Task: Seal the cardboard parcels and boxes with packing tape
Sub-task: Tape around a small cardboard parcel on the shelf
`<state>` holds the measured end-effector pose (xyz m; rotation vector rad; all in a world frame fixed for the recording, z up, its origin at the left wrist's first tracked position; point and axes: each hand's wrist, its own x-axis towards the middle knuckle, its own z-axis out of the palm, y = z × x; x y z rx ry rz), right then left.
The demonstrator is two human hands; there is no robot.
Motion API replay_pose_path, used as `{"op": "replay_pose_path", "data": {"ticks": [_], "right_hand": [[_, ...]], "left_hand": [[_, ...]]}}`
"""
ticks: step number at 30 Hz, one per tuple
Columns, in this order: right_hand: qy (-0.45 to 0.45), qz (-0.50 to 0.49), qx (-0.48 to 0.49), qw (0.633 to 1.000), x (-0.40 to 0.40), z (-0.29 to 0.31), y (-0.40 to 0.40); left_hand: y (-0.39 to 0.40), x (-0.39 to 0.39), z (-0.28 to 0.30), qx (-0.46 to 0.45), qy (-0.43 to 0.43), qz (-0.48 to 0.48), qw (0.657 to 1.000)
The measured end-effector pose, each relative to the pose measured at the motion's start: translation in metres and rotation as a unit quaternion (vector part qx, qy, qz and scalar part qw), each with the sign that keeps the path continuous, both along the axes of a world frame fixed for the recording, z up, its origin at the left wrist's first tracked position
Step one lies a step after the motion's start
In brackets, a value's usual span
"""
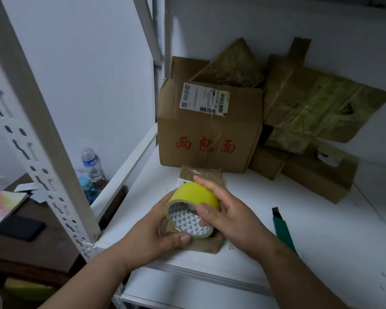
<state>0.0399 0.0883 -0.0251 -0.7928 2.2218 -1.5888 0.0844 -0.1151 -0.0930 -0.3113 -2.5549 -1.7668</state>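
A yellow roll of packing tape (195,195) is held over a small flat cardboard parcel (201,175) lying on the white shelf (310,241). My left hand (158,233) grips the roll from the left, its thumb by the roll's lower rim. My right hand (227,212) grips the roll from the right, fingers over the top and thumb on the core's edge. The parcel is mostly hidden under the roll and hands. Behind it stands a large cardboard box (210,130) with red characters and a shipping label.
A green utility knife (282,228) lies on the shelf to the right of my hands. Several taped cardboard parcels (316,108) are piled at the back right. A white slotted upright (42,141) stands at left, with water bottles (90,163) and a brown table (31,248) beyond it.
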Motion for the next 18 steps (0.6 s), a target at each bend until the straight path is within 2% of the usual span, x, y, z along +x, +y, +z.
{"op": "replay_pose_path", "data": {"ticks": [5,8,10,13,16,18], "right_hand": [[-0.055,0.003,-0.052,0.997,-0.008,-0.001,0.01],[-0.03,-0.032,-0.042,0.998,-0.013,0.01,0.027],[0.004,-0.069,-0.005,0.998,-0.017,0.018,0.044],[0.058,-0.095,0.112,0.987,-0.021,0.022,0.07],[0.067,-0.086,0.2,0.974,-0.022,0.008,0.081],[0.055,-0.076,0.218,0.971,-0.02,-0.006,0.082]], "left_hand": [[-0.01,-0.008,-0.012,-0.073,0.038,-0.001,0.997],[-0.01,-0.007,-0.012,-0.101,0.04,0.026,0.994],[-0.011,-0.007,-0.014,-0.104,0.045,0.035,0.993],[-0.009,-0.007,-0.015,-0.106,0.05,0.036,0.992],[-0.009,-0.008,-0.018,-0.103,0.049,0.033,0.993],[-0.009,-0.006,-0.017,-0.1,0.042,0.027,0.994]]}}
